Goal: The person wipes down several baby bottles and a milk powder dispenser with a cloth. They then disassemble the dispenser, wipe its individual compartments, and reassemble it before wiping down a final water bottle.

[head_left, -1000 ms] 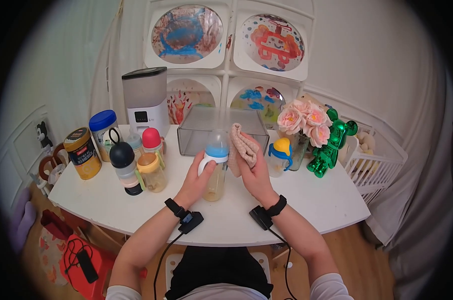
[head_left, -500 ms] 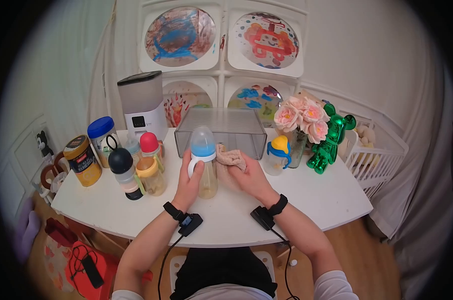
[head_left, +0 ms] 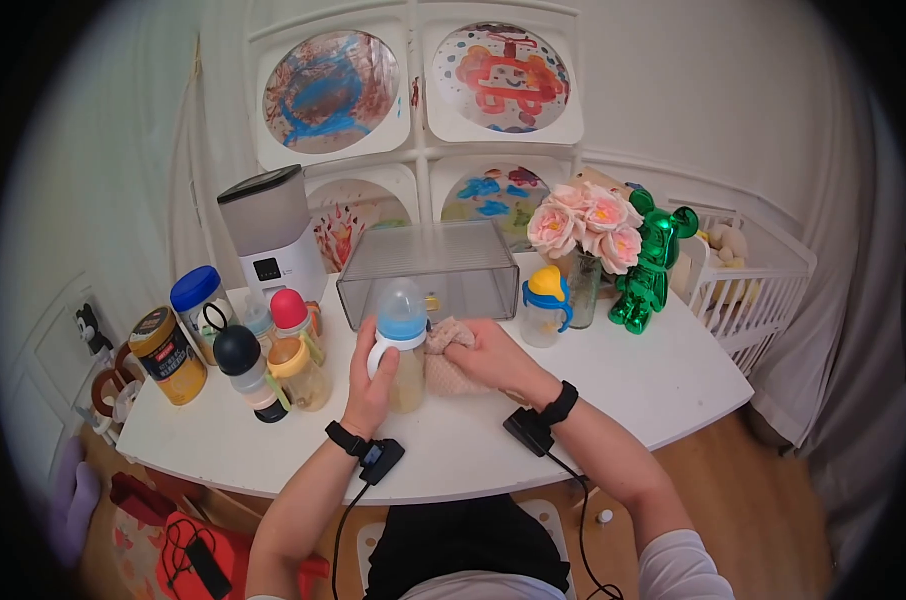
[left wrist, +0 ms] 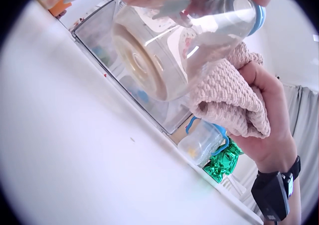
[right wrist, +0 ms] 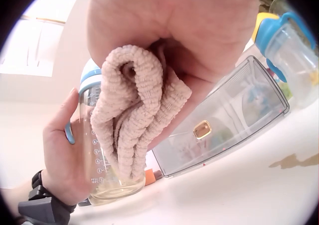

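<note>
My left hand [head_left: 369, 385] holds a clear baby bottle [head_left: 406, 385] with a blue-and-white collar and a domed clear cap, fingers around its handled side. The bottle stands upright, and its base shows above the white tabletop in the left wrist view. My right hand [head_left: 503, 358] grips a bunched pink waffle-knit cloth [left wrist: 229, 95] against the bottle's right side. Folds of the cloth [right wrist: 129, 110] hang below the right palm and hide part of the bottle's printed scale in the right wrist view. The right fingertips are partly hidden by the cloth.
A grey see-through box [head_left: 428, 255] stands behind the bottle. Left are several bottles, including a black-topped one [head_left: 235, 352], and a gold-and-black can [head_left: 168, 355]. Right are a yellow-and-blue sippy cup [head_left: 546, 310], a flower vase [head_left: 583, 285] and a green bear figure [head_left: 653, 265].
The cloth has come down from the collar's height to the bottle's side, with my right hand turning over it. My left hand keeps its hold on the bottle. The head view has shifted.
</note>
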Tool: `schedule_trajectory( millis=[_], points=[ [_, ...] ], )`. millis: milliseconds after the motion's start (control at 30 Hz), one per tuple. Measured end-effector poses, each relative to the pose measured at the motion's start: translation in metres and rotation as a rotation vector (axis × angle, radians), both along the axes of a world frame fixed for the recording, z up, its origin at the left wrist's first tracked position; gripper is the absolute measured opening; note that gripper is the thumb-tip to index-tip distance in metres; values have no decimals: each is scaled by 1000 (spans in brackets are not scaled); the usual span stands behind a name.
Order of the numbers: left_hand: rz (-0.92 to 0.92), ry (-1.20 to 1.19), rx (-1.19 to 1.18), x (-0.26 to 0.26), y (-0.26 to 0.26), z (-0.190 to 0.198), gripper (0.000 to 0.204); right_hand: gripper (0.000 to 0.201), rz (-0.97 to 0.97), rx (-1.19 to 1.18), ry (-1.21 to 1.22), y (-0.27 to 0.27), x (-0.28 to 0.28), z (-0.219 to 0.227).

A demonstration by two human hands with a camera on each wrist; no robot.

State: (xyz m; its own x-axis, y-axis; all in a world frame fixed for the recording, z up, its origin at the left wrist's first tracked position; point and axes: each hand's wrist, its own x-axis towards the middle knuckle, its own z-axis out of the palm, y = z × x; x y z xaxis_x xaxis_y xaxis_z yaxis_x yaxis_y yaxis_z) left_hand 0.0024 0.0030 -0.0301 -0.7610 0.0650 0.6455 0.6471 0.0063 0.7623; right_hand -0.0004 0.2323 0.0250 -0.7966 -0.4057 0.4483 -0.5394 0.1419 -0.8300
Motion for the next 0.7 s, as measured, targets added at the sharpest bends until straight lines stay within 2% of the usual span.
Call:
schedule_trajectory(
  millis=[33, 100, 133, 267, 333, 400, 433, 567, 600, 633, 667, 700],
  points=[
    [-4, 2, -10, -1, 0, 1, 60, 25, -6, 11, 24, -1, 4, 3],
    [-143, -50, 167, -2, 1, 5, 64, 24, -24, 46, 40, -1, 8, 7],
    [-147, -47, 155, -1, 3, 7, 64, 24, -40, 93, 55, 0, 10, 9],
    [-25, 100, 117, 2, 7, 9, 62, 25, -82, 134, 72, 1, 17, 17],
    [30, 171, 72, 2, 9, 12, 59, 24, -112, 120, 168, -1, 23, 19],
    [-80, 125, 397, 1, 15, 15, 56, 23, -135, 148, 268, -2, 18, 9],
    [-84, 130, 386, -1, 15, 16, 56, 21, -154, 188, 367, -3, 17, 8],
    [-160, 55, 616, -1, 13, 24, 49, 19, -139, 266, 391, 0, 17, 7],
    [-205, -7, 710, 2, 13, 28, 49, 26, -101, 258, 418, 1, 12, 2],
    [-208, -1, 704, 5, 14, 32, 49, 33, -62, 254, 446, 2, 11, 0],
    [-220, -51, 782, 7, 15, 35, 49, 33, -61, 254, 455, 3, 11, -2],
    [-232, -99, 862, 8, 15, 38, 49, 38, -2, 165, 440, 3, 13, -4]
  ],
)
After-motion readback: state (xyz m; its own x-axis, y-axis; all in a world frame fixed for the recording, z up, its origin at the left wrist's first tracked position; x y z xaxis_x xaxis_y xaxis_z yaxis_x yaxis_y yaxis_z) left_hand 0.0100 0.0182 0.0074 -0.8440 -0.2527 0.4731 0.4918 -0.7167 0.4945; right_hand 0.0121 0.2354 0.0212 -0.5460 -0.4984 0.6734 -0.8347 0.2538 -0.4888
